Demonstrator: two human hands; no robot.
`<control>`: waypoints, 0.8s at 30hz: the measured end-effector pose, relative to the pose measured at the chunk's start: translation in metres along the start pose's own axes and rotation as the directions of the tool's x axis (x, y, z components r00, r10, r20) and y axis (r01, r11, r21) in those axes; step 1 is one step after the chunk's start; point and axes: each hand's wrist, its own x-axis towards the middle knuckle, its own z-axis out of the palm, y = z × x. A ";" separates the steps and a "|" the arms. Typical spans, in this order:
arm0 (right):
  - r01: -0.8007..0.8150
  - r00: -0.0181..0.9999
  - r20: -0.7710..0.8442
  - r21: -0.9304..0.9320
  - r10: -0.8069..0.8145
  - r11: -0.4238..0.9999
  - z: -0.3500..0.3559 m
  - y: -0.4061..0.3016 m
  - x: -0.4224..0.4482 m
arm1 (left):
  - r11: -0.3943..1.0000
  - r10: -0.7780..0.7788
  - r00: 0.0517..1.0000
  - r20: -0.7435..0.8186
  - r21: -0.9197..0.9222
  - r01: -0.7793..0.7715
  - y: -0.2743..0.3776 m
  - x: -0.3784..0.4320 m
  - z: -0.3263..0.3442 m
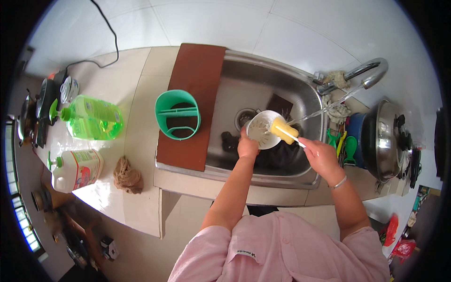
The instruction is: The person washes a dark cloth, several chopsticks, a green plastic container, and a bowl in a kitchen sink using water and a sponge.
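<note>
Over a stainless steel sink (225,95), my left hand (248,146) grips a white round container (259,135) by its side, its mouth tilted to the right. The container's inner face carries a ring of short brown marks. My right hand (322,157) holds the white handle of a yellow sponge brush (284,131), whose head is at the container's rim. From the chrome faucet (375,72) a stream of water (327,107) runs slantwise onto the brush and splashes. Beneath lie dark items (278,158) in the sink, partly hidden by the container and hands.
A reddish-brown board (199,75) spans the sink's left end, bearing a green divided holder (178,114). Left on the counter are a green soap bottle (93,118), a white pump jug (77,171) and a brown cloth (128,176). A lidded pan (384,141) stands at right.
</note>
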 end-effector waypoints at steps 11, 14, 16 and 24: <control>-0.230 0.954 -0.194 0.025 0.230 0.973 0.082 0.092 0.000 | 0.997 -0.018 1.000 0.023 -0.076 0.019 0.012 -0.012 -0.007; -0.195 0.883 -0.422 0.065 0.204 0.979 0.045 0.089 0.052 | 0.998 -0.017 1.000 -0.006 -0.066 0.016 0.017 -0.019 -0.014; -0.164 0.804 -0.565 0.092 0.187 0.982 0.022 0.085 0.095 | 0.999 -0.017 0.999 -0.046 -0.045 0.015 0.014 -0.017 -0.016; -0.080 0.831 -0.556 -0.122 -0.002 0.989 0.000 0.112 0.176 | 0.999 -0.038 0.999 0.004 -0.033 0.038 0.015 -0.016 -0.014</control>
